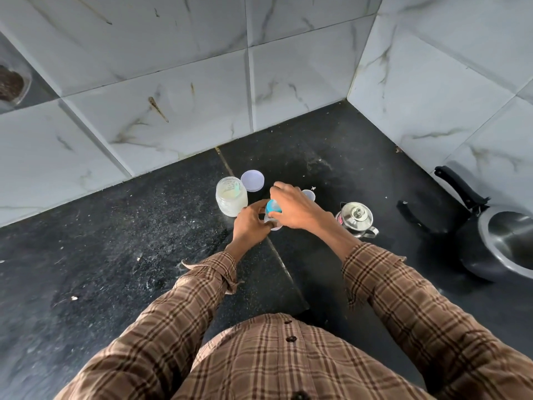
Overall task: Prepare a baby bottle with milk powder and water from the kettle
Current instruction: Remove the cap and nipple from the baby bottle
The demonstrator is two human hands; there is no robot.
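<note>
No legible writing anywhere; a small red-and-white sticker on the side of the steel kettle (pixel 357 218) is too small to read. Baby bottle (pixel 272 219): clear body, standing on the dark stone surface (pixel 115 241) near its middle, mostly hidden by both hands; contents cannot be told. Left hand (pixel 249 223) is curled round the bottle body from the left and grips it. Right hand (pixel 294 207) comes from above, fingers curled down over the blue screw collar (pixel 272 207) at the bottle neck, holding it. Just left of the bottle, a clear jar (pixel 231 200) stands open, holding pale cream milk powder with a light green scoop (pixel 236 188) lying inside. Its round pale lavender lid (pixel 252 181) lies flat on the surface just behind and to the right of the jar. A small clear cap (pixel 308 194) shows partly behind the right hand. Kettle stands lidded to the right of the right wrist, near but apart from the bottle. Far right: a dark pressure cooker (pixel 501 243) with a black handle, open, steel interior showing, cut by the frame edge. White marbled wall tiles (pixel 173 111) close the surface at back and right, forming a corner. Open surface lies to the left of the jar and toward the person, whose brown checked sleeves (pixel 202 284) fill the lower frame.
</note>
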